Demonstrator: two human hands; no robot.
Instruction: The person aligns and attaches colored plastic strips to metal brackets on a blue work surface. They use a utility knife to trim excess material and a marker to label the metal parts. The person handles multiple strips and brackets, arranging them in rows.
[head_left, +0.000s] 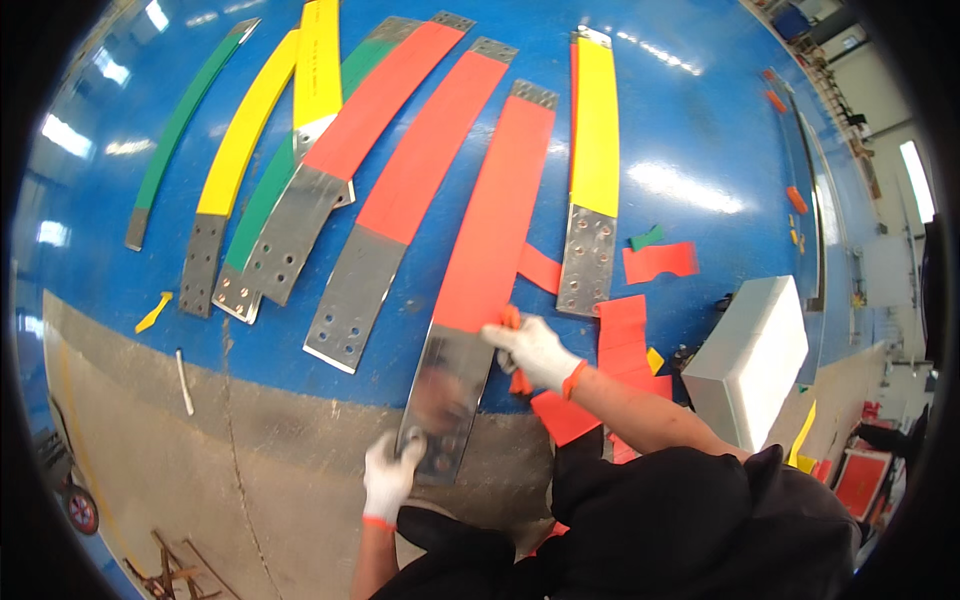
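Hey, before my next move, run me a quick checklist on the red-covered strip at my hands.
1. Left hand at the strip: ok, it touches the near end's left edge; firmness of grip, cannot tell.
2. Right hand on the orange tool: ok, held beside the strip's right edge.
3. Tool's working end away from the glove: cannot tell, the hand hides it.
4. Near metal end uncovered: ok, bare below the red sleeve.
5. Floor to the right free of scraps: not ok, red scraps lie there.
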